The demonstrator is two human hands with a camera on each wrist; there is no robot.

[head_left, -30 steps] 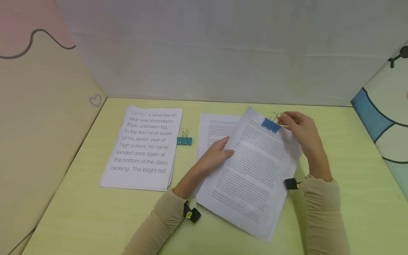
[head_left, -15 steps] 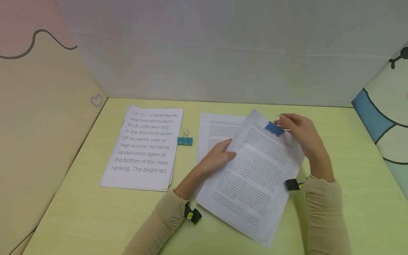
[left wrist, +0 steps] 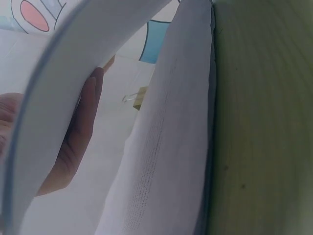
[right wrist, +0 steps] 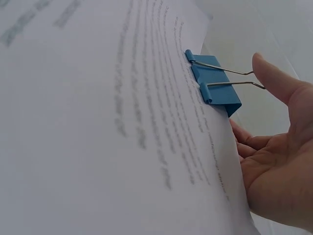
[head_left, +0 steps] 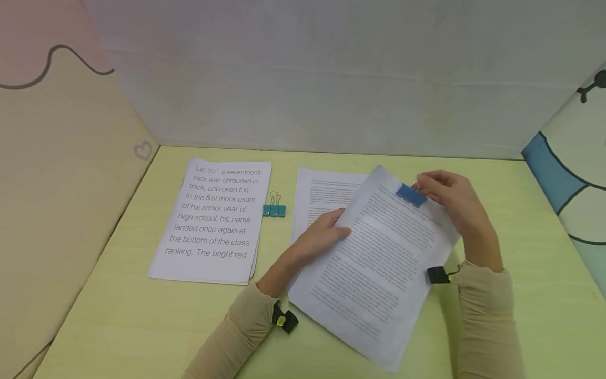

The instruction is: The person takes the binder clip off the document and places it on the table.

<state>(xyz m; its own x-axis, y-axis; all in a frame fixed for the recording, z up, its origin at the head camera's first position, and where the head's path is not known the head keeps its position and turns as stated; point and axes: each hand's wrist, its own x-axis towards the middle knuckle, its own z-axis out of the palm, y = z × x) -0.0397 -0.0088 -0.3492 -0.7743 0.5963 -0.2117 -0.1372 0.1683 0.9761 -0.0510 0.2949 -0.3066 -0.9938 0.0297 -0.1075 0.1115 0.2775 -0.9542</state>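
Note:
My left hand (head_left: 319, 239) grips the left edge of a printed paper stack (head_left: 364, 279), thumb on the front. In the left wrist view the fingers (left wrist: 83, 122) lie behind the bent sheets. A blue binder clip (head_left: 411, 195) sits on the stack's top edge. My right hand (head_left: 454, 202) is at this clip. In the right wrist view, the thumb is at the ends of the clip's wire handles (right wrist: 225, 84), with the other fingers partly hidden behind the paper. The held stack is tilted and overlaps a second printed stack (head_left: 326, 184) on the table.
At the left lies a large-print paper stack (head_left: 213, 221), with a teal binder clip (head_left: 274, 210) at its right edge. A yellow binder clip (left wrist: 141, 98) shows beside the lower stack in the left wrist view. A white wall (head_left: 331, 79) stands behind the table (head_left: 109, 316).
The blue clip, the top of the held stack and my right hand have shifted slightly right and down. The clip's wire handles are now mostly covered by the right fingers. My left hand keeps its grip.

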